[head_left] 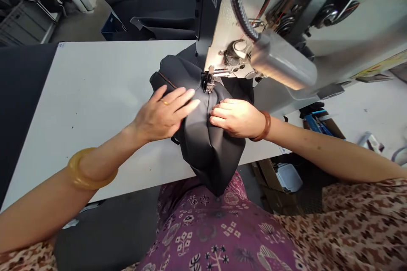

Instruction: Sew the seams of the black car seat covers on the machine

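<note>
Grip is open on both hands, neither pinching: the left hand (162, 114) lies spread, pressing on a black fabric piece (203, 148) just in front of the presser foot (209, 82) of a sewing machine (232, 46), while the right hand (235, 117), fingers slightly curved, rests flat on the same piece, beside its seam (208, 110). The bunched fabric sits on the white worktop (95, 93), its lower end hanging past the edge above the person's purple patterned garment (203, 228).
</note>
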Demonstrator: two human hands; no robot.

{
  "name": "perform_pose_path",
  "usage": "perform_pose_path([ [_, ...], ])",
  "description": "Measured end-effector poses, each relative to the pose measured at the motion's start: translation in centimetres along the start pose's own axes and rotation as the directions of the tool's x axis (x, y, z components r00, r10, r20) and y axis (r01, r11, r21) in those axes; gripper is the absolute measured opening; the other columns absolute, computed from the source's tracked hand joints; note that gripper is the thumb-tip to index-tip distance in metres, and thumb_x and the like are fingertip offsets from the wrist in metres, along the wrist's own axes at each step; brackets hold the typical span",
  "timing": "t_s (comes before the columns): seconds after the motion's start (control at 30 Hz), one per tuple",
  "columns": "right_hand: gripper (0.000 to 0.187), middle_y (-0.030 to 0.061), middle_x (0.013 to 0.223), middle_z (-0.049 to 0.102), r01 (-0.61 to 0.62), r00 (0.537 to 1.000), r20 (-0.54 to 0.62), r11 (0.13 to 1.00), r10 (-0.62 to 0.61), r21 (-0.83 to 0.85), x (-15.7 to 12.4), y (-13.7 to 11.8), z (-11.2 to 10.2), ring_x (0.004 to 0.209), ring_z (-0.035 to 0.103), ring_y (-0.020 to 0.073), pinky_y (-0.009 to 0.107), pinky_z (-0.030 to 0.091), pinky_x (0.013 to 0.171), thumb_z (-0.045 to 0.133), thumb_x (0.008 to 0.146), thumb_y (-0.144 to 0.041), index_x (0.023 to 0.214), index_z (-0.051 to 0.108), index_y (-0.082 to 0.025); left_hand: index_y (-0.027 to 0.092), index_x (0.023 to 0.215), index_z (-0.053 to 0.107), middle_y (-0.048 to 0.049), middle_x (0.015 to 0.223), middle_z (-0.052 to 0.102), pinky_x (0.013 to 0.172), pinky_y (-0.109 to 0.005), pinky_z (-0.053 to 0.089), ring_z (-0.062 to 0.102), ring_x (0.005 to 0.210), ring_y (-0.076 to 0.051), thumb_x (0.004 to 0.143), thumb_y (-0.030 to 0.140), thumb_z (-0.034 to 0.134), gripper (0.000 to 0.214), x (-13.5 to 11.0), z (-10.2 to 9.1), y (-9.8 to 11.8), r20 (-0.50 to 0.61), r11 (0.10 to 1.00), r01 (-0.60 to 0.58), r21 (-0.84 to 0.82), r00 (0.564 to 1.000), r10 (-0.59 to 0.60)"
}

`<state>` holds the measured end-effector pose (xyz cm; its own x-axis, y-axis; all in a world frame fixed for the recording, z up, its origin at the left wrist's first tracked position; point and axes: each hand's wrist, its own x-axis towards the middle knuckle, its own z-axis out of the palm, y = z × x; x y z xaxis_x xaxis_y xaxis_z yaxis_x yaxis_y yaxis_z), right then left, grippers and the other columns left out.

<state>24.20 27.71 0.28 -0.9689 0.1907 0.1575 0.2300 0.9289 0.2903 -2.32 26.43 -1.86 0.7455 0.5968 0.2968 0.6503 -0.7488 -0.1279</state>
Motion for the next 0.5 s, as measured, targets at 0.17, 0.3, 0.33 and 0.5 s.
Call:
perform_pose_path([
  [0.17,0.023,0.006,0.091,0.066,-0.002,1.0,0.016,1.0,0.002,0.031,-0.7,1.8,0.0,0.079,0.053,0.0184,0.034,0.034,0.08,0.039,0.088,-0.02,0.095,0.061,-0.017,0.016,0.13,0.055,-0.0111,0.137,0.056,0.105,-0.05,0.044,0.049,0.131,-0.029,0.079,0.017,0.047,0.052,3.7,-0.1,1.5,0.187,0.988,-0.148,-0.047,0.97,0.155],
  [0.3,0.026,0.0061,0.097,0.066,-0.039,0.996,0.084,0.998,0.035,0.05,-1.4,2.9,0.3,0.081,0.055,0.0182,0.036,0.035,0.082,0.035,0.089,-0.02,0.093,0.061,-0.019,0.016,0.125,0.061,-0.0083,0.126,0.065,0.099,-0.036,0.052,0.054,0.126,-0.025,0.084,0.022,0.046,0.044,3.9,-0.1,1.9,0.146,0.995,-0.101,-0.016,0.984,0.102],
  [0.33,0.027,0.006,0.097,0.066,-0.046,0.995,0.091,0.997,0.04,0.061,-1.5,3.0,0.4,0.08,0.056,0.0181,0.036,0.036,0.082,0.034,0.09,-0.02,0.093,0.061,-0.019,0.016,0.122,0.063,-0.0083,0.123,0.067,0.098,-0.035,0.053,0.056,0.124,-0.025,0.085,0.023,0.046,0.042,3.8,-0.1,1.9,0.109,0.994,-0.105,-0.013,0.988,0.106],
  [0.5,0.028,0.0086,0.096,0.066,-0.091,0.99,0.115,0.988,0.077,0.122,-1.4,3.0,0.0,0.082,0.057,0.0195,0.036,0.038,0.081,0.033,0.091,-0.018,0.091,0.061,-0.018,0.014,0.114,0.067,-0.0083,0.118,0.069,0.097,-0.036,0.054,0.06,0.119,-0.025,0.088,0.026,0.045,0.036,3.3,0.6,1.4,-0.081,0.988,-0.112,-0.11,0.991,0.103],
])
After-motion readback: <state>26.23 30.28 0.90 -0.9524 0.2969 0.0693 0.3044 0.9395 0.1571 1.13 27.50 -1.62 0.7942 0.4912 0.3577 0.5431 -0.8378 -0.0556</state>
